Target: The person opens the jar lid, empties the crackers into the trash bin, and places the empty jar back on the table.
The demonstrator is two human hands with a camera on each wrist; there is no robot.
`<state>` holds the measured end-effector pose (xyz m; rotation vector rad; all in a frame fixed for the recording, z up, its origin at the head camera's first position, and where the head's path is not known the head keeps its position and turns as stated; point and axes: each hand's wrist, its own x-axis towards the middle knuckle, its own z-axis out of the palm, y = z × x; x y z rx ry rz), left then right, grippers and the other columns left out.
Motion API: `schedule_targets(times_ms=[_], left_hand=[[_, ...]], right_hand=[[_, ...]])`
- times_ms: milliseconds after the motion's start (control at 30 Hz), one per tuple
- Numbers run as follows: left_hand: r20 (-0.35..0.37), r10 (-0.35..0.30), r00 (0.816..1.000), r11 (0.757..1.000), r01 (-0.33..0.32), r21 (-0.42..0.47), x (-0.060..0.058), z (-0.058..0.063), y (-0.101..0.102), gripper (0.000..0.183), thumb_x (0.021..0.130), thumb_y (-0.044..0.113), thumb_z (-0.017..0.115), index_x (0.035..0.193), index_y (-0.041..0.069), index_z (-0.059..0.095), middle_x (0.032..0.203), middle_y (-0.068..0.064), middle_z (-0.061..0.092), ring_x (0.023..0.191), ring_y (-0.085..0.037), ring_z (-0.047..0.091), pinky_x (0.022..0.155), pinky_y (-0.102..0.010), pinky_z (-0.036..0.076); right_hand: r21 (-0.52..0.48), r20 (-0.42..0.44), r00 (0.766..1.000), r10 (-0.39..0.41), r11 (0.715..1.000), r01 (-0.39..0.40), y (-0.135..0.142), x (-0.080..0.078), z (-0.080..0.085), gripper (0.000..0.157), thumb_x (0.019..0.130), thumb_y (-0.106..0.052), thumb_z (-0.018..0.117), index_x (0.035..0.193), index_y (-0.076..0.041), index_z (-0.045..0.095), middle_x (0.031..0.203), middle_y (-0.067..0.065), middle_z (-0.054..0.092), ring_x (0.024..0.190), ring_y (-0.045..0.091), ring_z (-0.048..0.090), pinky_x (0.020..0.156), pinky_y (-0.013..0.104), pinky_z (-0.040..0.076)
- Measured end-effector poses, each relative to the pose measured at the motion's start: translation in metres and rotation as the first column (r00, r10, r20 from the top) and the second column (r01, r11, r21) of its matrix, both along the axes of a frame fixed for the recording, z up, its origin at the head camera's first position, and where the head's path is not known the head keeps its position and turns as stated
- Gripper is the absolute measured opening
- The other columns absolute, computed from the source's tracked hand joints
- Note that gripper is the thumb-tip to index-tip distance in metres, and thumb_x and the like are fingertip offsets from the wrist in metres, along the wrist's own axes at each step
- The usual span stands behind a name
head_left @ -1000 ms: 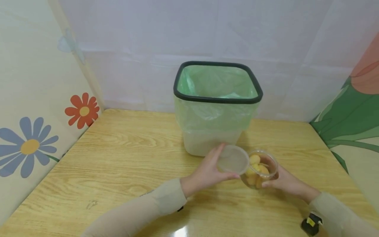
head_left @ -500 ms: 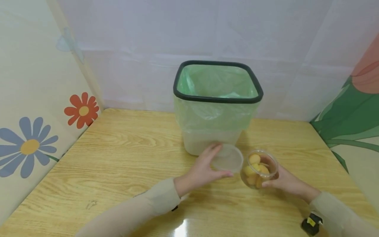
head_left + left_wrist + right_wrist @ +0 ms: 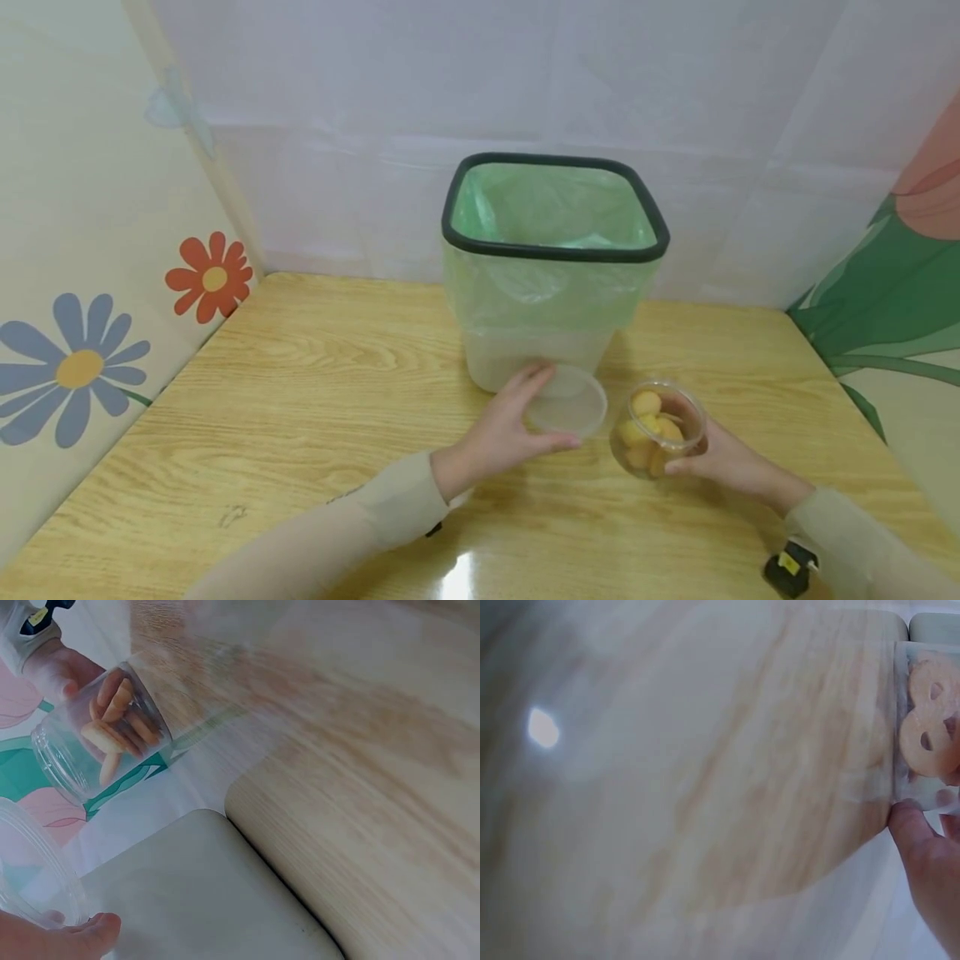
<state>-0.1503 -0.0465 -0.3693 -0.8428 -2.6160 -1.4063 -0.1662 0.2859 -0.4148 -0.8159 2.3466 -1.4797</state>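
My left hand (image 3: 498,429) grips a round translucent lid (image 3: 567,404) by its edge, thumb and fingers on either side. The lid is held in front of the bin, just left of the jar. My right hand (image 3: 712,454) grips a clear plastic jar (image 3: 628,462) from its right side. The jar's mouth is uncovered, and several golden-brown cookies (image 3: 647,404) lie inside. In the right wrist view some cookies (image 3: 930,739) have holes through them. The left wrist view shows the jar (image 3: 67,754) with the lid (image 3: 45,859) apart from it.
A bin (image 3: 540,350) with a black rim and a green liner bag (image 3: 555,200) stands behind the hands on the wood-grain table (image 3: 315,358). A pale curtain (image 3: 360,83) hangs behind it. Flower-printed cloth (image 3: 67,192) borders the left side.
My left hand has drawn the lid leftward, away from the jar's rim, which it overlapped in view a second ago. My right hand and the jar have stayed in place.
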Motion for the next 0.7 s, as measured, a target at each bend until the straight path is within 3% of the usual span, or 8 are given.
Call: schedule_targets(times_ms=[133, 200, 300, 400, 567, 600, 700], left_hand=[[0.01, 0.001, 1.0, 1.0, -0.001, -0.002, 0.0003, -0.0005, -0.0013, 0.091, 0.079, 0.025, 0.087, 0.15, -0.006, 0.039, 0.157, -0.023, 0.035, 0.144, -0.039, 0.037, 0.118, -0.053, 0.033], [0.015, 0.004, 1.0, 1.0, -0.004, 0.0, 0.0008, -0.0008, -0.0022, 0.091, 0.079, 0.025, 0.087, 0.15, -0.005, 0.039, 0.157, -0.023, 0.035, 0.144, -0.039, 0.037, 0.118, -0.053, 0.032], [0.017, 0.004, 1.0, 1.0, -0.004, 0.007, 0.0019, -0.0018, -0.0038, 0.091, 0.079, 0.024, 0.087, 0.15, -0.005, 0.039, 0.157, -0.022, 0.035, 0.144, -0.039, 0.036, 0.117, -0.053, 0.033], [0.005, -0.002, 1.0, 1.0, 0.002, 0.018, 0.0029, -0.0026, -0.0052, 0.09, 0.079, 0.023, 0.087, 0.149, -0.007, 0.039, 0.156, -0.024, 0.036, 0.142, -0.041, 0.038, 0.116, -0.055, 0.034], [-0.009, 0.004, 1.0, 1.0, -0.004, 0.022, 0.0035, -0.0046, -0.007, 0.09, 0.079, 0.023, 0.088, 0.149, -0.007, 0.04, 0.155, -0.024, 0.038, 0.141, -0.041, 0.04, 0.115, -0.055, 0.035], [-0.009, 0.007, 1.0, 1.0, -0.007, 0.021, 0.0036, -0.0048, -0.0074, 0.09, 0.078, 0.023, 0.088, 0.149, -0.006, 0.04, 0.155, -0.024, 0.038, 0.141, -0.04, 0.04, 0.115, -0.054, 0.035], [0.005, 0.02, 1.0, 1.0, -0.02, 0.019, 0.0052, -0.0046, -0.009, 0.091, 0.078, 0.023, 0.088, 0.149, -0.006, 0.04, 0.156, -0.023, 0.037, 0.142, -0.039, 0.039, 0.116, -0.054, 0.034]], right_hand=[[0.0, -0.012, 1.0, -0.001, 1.0, 0.001, 0.0, -0.0004, -0.0007, 0.083, 0.086, 0.003, 0.071, 0.152, 0.007, 0.019, 0.154, 0.028, 0.03, 0.125, -0.019, 0.034, 0.099, 0.065, 0.043], [-0.003, -0.01, 1.0, -0.002, 1.0, 0.002, -0.0004, -0.0005, -0.0009, 0.083, 0.086, 0.003, 0.071, 0.151, 0.008, 0.02, 0.154, 0.027, 0.031, 0.125, -0.019, 0.035, 0.099, 0.067, 0.042], [-0.006, -0.002, 1.0, 0.004, 1.0, -0.004, -0.0014, -0.0001, -0.0007, 0.084, 0.087, 0.003, 0.07, 0.152, 0.008, 0.018, 0.154, 0.032, 0.027, 0.125, -0.02, 0.033, 0.095, 0.081, 0.034], [0.009, 0.008, 1.0, -0.007, 1.0, 0.007, -0.002, 0.0004, 0.0007, 0.085, 0.087, 0.0, 0.072, 0.152, 0.008, 0.017, 0.153, 0.039, 0.023, 0.124, -0.02, 0.033, 0.096, 0.083, 0.03], [0.012, 0.002, 1.0, -0.011, 1.0, 0.011, -0.0016, 0.0007, 0.0014, 0.085, 0.087, 0.0, 0.072, 0.152, 0.007, 0.018, 0.153, 0.037, 0.025, 0.124, -0.019, 0.033, 0.096, 0.082, 0.031], [0.007, -0.001, 1.0, -0.008, 1.0, 0.008, -0.0014, 0.0006, 0.0011, 0.084, 0.087, 0.001, 0.072, 0.152, 0.008, 0.019, 0.155, 0.03, 0.029, 0.124, -0.019, 0.033, 0.097, 0.078, 0.035], [-0.02, 0.005, 1.0, -0.001, 1.0, 0.001, -0.0007, 0.0002, -0.0003, 0.083, 0.086, 0.003, 0.071, 0.15, 0.01, 0.02, 0.153, -0.003, 0.038, 0.125, -0.019, 0.035, 0.104, 0.048, 0.046]])
